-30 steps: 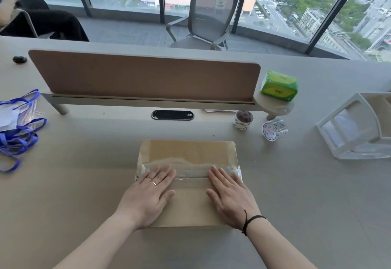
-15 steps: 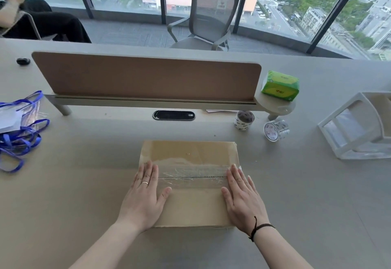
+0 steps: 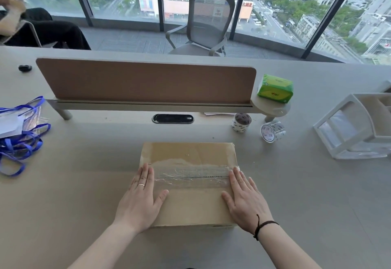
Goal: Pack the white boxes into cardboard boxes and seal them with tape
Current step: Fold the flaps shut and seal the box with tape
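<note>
No grip: left hand [image 3: 141, 201] and right hand [image 3: 246, 202] press flat on the cardboard box [image 3: 188, 184]. Wrinkled tape [image 3: 191, 174] may lift, leaving the seam unsealed.

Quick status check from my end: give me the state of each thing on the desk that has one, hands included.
cardboard box: closed, flaps down
tape strip: stuck across the top seam, wrinkled
left hand: flat, pressing the box's left end
right hand: flat, pressing the box's right end
clear tape roll: lying on its side, untouched
patterned tape roll: standing on end
green tissue pack: resting on the shelf end
white organizer: tipped on its side
</note>
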Demonstrator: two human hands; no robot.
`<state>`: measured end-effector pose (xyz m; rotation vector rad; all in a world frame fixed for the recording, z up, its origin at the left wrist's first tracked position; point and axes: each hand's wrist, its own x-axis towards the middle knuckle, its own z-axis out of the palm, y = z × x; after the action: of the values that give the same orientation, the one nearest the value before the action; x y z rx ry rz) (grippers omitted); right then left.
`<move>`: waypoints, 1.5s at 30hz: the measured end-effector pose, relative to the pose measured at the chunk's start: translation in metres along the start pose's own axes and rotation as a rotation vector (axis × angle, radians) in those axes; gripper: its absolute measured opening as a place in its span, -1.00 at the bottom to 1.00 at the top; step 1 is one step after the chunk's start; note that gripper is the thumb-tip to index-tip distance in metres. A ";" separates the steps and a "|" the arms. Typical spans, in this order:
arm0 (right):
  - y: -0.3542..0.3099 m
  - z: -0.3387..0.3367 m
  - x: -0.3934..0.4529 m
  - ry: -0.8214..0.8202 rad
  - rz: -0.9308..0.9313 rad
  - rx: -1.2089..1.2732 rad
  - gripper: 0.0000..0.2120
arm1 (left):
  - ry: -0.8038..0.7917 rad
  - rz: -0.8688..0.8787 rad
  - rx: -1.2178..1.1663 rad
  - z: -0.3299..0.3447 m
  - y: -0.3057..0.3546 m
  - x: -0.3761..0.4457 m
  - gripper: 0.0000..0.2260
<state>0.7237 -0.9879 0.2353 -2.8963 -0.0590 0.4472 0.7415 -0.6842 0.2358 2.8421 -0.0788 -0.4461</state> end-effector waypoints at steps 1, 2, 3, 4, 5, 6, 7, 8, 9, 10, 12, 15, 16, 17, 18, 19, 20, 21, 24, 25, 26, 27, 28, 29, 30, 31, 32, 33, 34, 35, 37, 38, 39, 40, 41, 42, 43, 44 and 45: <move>0.000 0.000 0.000 0.006 0.010 -0.003 -0.22 | 0.004 0.010 0.000 0.000 -0.002 -0.001 -0.15; 0.000 0.000 0.000 0.011 0.016 -0.002 -0.22 | 0.005 0.014 -0.003 0.000 -0.004 0.000 -0.15; 0.000 -0.001 0.002 0.011 0.024 0.001 -0.26 | 0.002 0.011 -0.011 0.000 -0.004 0.002 -0.16; 0.000 -0.002 0.003 0.003 0.035 0.006 -0.31 | -0.007 0.003 -0.029 0.000 -0.004 0.004 -0.18; -0.001 -0.004 0.003 0.001 0.044 0.012 -0.34 | -0.012 -0.004 -0.050 0.000 -0.004 0.005 -0.21; -0.001 -0.005 0.003 0.000 0.047 0.018 -0.35 | -0.012 -0.004 -0.064 0.001 -0.004 0.006 -0.23; -0.002 -0.005 0.002 -0.008 0.046 0.023 -0.35 | -0.013 0.005 -0.071 0.002 -0.005 0.006 -0.24; -0.001 -0.005 0.001 -0.021 0.045 0.036 -0.35 | -0.014 0.018 -0.084 0.003 -0.006 0.005 -0.25; -0.001 -0.004 0.000 -0.036 0.044 0.059 -0.35 | -0.021 0.027 -0.112 0.005 -0.009 0.005 -0.25; 0.000 -0.002 0.001 -0.046 0.045 0.104 -0.35 | -0.025 0.025 -0.169 0.006 -0.010 0.005 -0.26; 0.000 0.001 0.005 -0.034 0.077 0.314 -0.38 | -0.019 -0.027 -0.384 0.006 -0.010 0.005 -0.28; 0.001 0.003 0.014 0.028 0.213 0.720 -0.43 | 0.055 -0.210 -0.768 0.000 -0.008 0.005 -0.35; 0.004 0.004 0.016 0.041 0.252 0.801 -0.45 | 0.078 -0.271 -0.849 -0.003 -0.008 0.006 -0.39; 0.007 0.006 0.018 0.047 0.285 0.871 -0.46 | 0.099 -0.323 -0.910 -0.004 -0.009 0.008 -0.44; 0.009 0.006 0.020 0.048 0.308 0.938 -0.46 | 0.121 -0.356 -0.953 -0.006 -0.010 0.010 -0.49; 0.011 0.006 0.021 0.048 0.326 0.997 -0.47 | 0.139 -0.375 -0.979 -0.005 -0.012 0.012 -0.53; 0.013 0.006 0.022 0.047 0.340 1.037 -0.48 | 0.152 -0.386 -0.989 -0.005 -0.012 0.013 -0.56; 0.013 0.005 0.022 0.049 0.355 1.064 -0.49 | 0.166 -0.393 -0.998 -0.004 -0.013 0.014 -0.58; 0.011 0.003 0.021 0.055 0.393 1.129 -0.51 | 0.190 -0.384 -1.052 -0.002 -0.010 0.013 -0.61; 0.011 0.004 0.021 0.056 0.400 1.145 -0.51 | 0.187 -0.380 -1.068 -0.001 -0.010 0.014 -0.61; 0.011 0.004 0.021 0.055 0.407 1.159 -0.51 | 0.182 -0.378 -1.079 0.000 -0.010 0.014 -0.62; 0.012 0.005 0.021 0.053 0.416 1.173 -0.51 | 0.174 -0.381 -1.082 0.001 -0.011 0.015 -0.62; 0.013 0.005 0.021 0.048 0.427 1.189 -0.50 | 0.159 -0.383 -1.081 0.001 -0.012 0.016 -0.62; 0.014 0.004 0.021 0.042 0.434 1.201 -0.50 | 0.137 -0.390 -1.080 0.000 -0.014 0.017 -0.62; 0.015 0.003 0.021 0.036 0.437 1.209 -0.50 | 0.108 -0.398 -1.086 -0.001 -0.016 0.018 -0.62; 0.015 0.002 0.021 0.032 0.433 1.213 -0.50 | 0.078 -0.401 -1.093 -0.002 -0.018 0.019 -0.62; 0.015 0.002 0.022 0.026 0.424 1.211 -0.50 | 0.045 -0.407 -1.095 -0.004 -0.019 0.019 -0.62; 0.015 0.002 0.022 0.020 0.414 1.201 -0.49 | 0.013 -0.410 -1.098 -0.007 -0.020 0.019 -0.62; 0.015 0.002 0.021 0.012 0.407 1.189 -0.49 | -0.009 -0.414 -1.102 -0.009 -0.020 0.019 -0.61; 0.014 0.003 0.020 0.006 0.404 1.182 -0.49 | -0.023 -0.416 -1.114 -0.010 -0.020 0.018 -0.61; 0.013 0.005 0.016 -0.001 0.402 1.182 -0.48 | -0.025 -0.432 -1.155 -0.010 -0.017 0.013 -0.65; 0.012 0.004 0.014 -0.003 0.399 1.184 -0.48 | -0.029 -0.451 -1.172 -0.009 -0.016 0.010 -0.67; 0.010 0.004 0.011 -0.003 0.397 1.181 -0.49 | -0.031 -0.466 -1.189 -0.008 -0.015 0.007 -0.67; 0.008 0.002 0.008 -0.008 0.398 1.179 -0.51 | -0.043 -0.482 -1.196 -0.007 -0.014 0.003 -0.63; 0.005 0.001 0.004 -0.016 0.405 1.185 -0.55 | -0.057 -0.496 -1.196 -0.005 -0.015 -0.001 -0.59; 0.003 0.001 0.001 -0.019 0.417 1.198 -0.60 | -0.074 -0.506 -1.190 -0.004 -0.016 -0.004 -0.55; 0.001 0.001 -0.002 -0.015 0.437 1.213 -0.66 | -0.091 -0.512 -1.191 -0.003 -0.017 -0.008 -0.51; -0.001 0.000 -0.005 -0.011 0.464 1.231 -0.71 | -0.111 -0.519 -1.198 -0.002 -0.019 -0.009 -0.49; -0.002 0.000 -0.008 -0.015 0.498 1.247 -0.75 | -0.130 -0.524 -1.218 0.000 -0.020 -0.011 -0.47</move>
<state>0.7160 -0.9862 0.2379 -1.6412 0.6864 0.3716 0.7315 -0.6640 0.2333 1.5948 0.6797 -0.5230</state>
